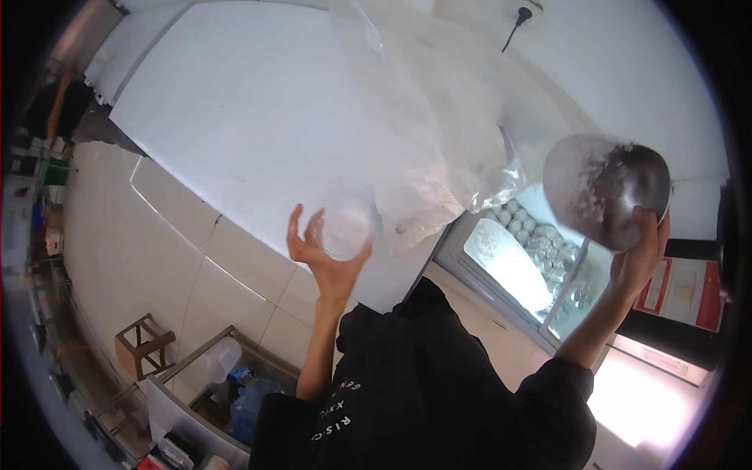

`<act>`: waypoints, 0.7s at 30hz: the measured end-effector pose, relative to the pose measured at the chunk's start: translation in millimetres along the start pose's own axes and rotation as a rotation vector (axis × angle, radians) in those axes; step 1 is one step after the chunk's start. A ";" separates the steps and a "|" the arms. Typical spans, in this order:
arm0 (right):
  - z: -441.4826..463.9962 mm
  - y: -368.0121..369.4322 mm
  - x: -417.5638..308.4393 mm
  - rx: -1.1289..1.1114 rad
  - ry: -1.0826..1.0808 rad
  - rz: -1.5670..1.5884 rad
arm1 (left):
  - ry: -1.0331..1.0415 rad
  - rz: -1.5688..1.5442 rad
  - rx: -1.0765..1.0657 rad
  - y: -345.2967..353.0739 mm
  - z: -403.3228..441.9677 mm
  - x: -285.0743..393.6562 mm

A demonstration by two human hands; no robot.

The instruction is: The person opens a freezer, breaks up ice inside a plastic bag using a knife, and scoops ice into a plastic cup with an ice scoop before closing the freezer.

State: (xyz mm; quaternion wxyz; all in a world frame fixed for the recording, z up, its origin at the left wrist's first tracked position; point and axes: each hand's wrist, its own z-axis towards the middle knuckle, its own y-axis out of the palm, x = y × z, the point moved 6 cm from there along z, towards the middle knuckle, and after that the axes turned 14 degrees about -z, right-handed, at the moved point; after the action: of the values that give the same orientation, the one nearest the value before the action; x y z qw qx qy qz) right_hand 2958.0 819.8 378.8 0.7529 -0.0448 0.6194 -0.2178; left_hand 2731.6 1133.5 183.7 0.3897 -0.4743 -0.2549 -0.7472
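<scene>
My left hand [333, 262] has its fingers curved around a clear round container [345, 229] over the edge of a white surface [227, 102]. On the right, my right hand [642, 251] grips the rim of a shiny metal bowl [607, 188], which is tilted. The bowl's surface looks partly frosted or wet. Between the hands a large clear plastic bag [439, 117] hangs or lies over the white surface, its lower part crumpled. What the bag holds is hard to make out.
Below the bowl, a lit glass-topped case [509, 266] holds several round containers. A black plug [523, 14] sits in a wall socket. At lower left are a brown stool [145, 345] and a bin with plastic items [254, 399] on the tiled floor [180, 211].
</scene>
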 end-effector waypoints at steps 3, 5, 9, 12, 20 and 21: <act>9.7 26.8 -37.1 0.088 -0.537 -0.471 | 0.074 0.106 0.092 -20.1 17.7 -31.2; 3.6 53.8 -32.6 -0.009 -0.742 -0.421 | 0.105 0.157 0.089 -27.4 23.9 -51.5; -27.0 112.2 -46.2 -0.178 -1.516 -0.528 | 0.035 0.228 0.088 -31.7 24.0 -73.4; -38.7 160.7 -33.7 -0.374 -1.643 -0.527 | -0.026 0.238 0.094 -30.9 21.2 -73.4; -12.7 286.6 17.5 -0.401 -1.488 -0.852 | -0.220 0.118 0.198 -37.0 12.4 -98.8; -9.6 290.6 22.3 -0.427 -1.434 -0.867 | -0.155 0.308 0.183 -36.8 11.8 -86.8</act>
State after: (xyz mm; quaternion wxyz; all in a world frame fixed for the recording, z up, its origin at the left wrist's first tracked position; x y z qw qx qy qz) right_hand 3031.2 1075.1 258.3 0.7880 -0.5441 -0.0491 -0.2840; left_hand 2728.7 1192.7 109.5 0.5203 -0.5264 -0.2753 -0.6135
